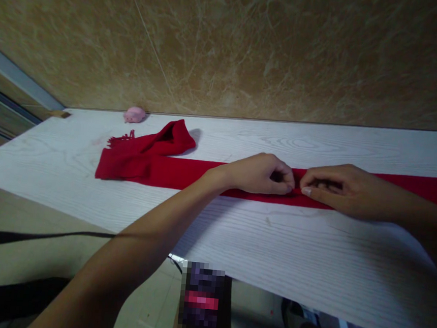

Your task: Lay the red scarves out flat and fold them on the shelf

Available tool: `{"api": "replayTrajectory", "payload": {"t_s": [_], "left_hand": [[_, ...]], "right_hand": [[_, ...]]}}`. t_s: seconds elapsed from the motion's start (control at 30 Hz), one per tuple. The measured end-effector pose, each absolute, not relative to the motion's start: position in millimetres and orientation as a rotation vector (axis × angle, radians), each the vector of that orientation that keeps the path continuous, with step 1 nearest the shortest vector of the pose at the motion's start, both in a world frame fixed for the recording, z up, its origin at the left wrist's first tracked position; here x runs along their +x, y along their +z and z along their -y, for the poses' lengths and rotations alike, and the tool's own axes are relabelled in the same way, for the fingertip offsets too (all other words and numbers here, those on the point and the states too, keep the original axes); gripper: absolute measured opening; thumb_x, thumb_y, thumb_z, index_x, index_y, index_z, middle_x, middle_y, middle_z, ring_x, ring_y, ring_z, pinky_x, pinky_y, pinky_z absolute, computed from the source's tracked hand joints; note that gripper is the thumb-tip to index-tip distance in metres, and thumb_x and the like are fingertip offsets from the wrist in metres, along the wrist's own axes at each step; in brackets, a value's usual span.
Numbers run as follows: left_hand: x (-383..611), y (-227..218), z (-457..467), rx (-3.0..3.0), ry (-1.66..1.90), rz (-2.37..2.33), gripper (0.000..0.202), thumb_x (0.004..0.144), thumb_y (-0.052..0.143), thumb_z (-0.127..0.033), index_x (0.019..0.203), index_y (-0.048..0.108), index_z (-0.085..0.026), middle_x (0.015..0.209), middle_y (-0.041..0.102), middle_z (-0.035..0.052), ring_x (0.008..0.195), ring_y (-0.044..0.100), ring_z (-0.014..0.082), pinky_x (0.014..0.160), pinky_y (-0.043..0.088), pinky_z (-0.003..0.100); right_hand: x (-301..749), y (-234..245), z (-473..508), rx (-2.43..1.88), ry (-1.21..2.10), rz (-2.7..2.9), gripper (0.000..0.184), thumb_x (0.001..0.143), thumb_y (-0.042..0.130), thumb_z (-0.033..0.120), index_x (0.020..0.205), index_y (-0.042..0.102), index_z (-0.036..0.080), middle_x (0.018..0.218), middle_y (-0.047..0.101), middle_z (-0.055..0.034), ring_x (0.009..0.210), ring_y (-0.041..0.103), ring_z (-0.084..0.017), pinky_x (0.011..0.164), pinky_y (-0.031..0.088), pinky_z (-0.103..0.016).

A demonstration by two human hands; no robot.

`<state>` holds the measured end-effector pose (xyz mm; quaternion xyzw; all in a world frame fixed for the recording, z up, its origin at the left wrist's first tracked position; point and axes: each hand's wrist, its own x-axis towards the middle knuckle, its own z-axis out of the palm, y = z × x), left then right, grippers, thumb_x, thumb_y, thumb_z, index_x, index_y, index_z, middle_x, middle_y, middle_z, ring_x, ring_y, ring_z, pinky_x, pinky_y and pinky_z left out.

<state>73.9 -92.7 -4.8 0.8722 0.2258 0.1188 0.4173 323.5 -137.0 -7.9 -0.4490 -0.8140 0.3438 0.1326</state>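
Left hand, right hand at three o'clock, fingertips close together, pinching scarf! Red cloth runs nine to three across table, fringe near nine; pink toy at ten, wall at twelve.

Scarf: plain deep red, from 9 to 3 o'clock
Fringe, at 9 o'clock: the same red
Toy pig, at 10 o'clock: soft pink
Tabletop: white with fine grey wood-grain lines
Wall panels, at 12 o'clock: golden brown, marbled with pale veins
Floor tiles, at 7 o'clock: pale greenish beige
Strap, at 8 o'clock: black
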Motion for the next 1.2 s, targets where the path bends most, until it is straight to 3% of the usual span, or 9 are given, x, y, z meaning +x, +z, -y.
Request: {"api": "replayTrajectory", "payload": {"t_s": [0.6, 0.87, 1.03, 1.2], "left_hand": [[73.2, -2.8, 94.0, 2.071, 0.319, -0.570, 0.016, 0.093, 0.073, -0.031, 0.088, 0.075, -0.016, 0.080, 0.069, -0.0017, 0.073, 0.056, 0.0119, 0.080, 0.044, 0.030], [71.5, -1.3, 92.6, 2.027, 0.324, -0.580, 0.013, 0.092, 0.070, -0.028, 0.092, 0.075, -0.016, 0.087, 0.071, -0.0006, 0.079, 0.059, 0.0128, 0.084, 0.046, 0.031], [71.6, -1.6, 93.3, 2.032, 0.303, -0.582, 0.018, 0.091, 0.074, -0.035, 0.090, 0.073, -0.017, 0.083, 0.068, -0.0022, 0.076, 0.057, 0.0128, 0.082, 0.045, 0.031], [72.5, -6.9, 92.5, 2.129, 0.315, -0.574, 0.023, 0.091, 0.076, -0.036, 0.105, 0.073, -0.017, 0.091, 0.071, 0.0011, 0.083, 0.064, 0.0165, 0.082, 0.050, 0.032]], "right_hand": [[322.2, -4.9, 138.1, -1.344, 0.967, 2.327, 0.062, 0.090, 0.063, 0.083, 0.091, 0.077, 0.023, 0.083, 0.072, -0.0084, 0.072, 0.063, -0.023, 0.063, 0.047, -0.035], [323.1, -6.7, 138.4, -1.301, 0.921, 2.335, 0.058, 0.094, 0.062, 0.080, 0.090, 0.076, 0.025, 0.082, 0.072, -0.0069, 0.071, 0.064, -0.022, 0.063, 0.047, -0.034], [322.9, -7.1, 138.2, -1.289, 0.889, 2.319, 0.056, 0.096, 0.061, 0.078, 0.088, 0.075, 0.024, 0.077, 0.070, -0.0052, 0.067, 0.062, -0.019, 0.061, 0.046, -0.032], [321.6, -6.0, 139.5, -1.300, 0.854, 2.316, 0.057, 0.097, 0.059, 0.079, 0.087, 0.071, 0.024, 0.072, 0.065, -0.0027, 0.062, 0.056, -0.017, 0.059, 0.043, -0.031]]}}
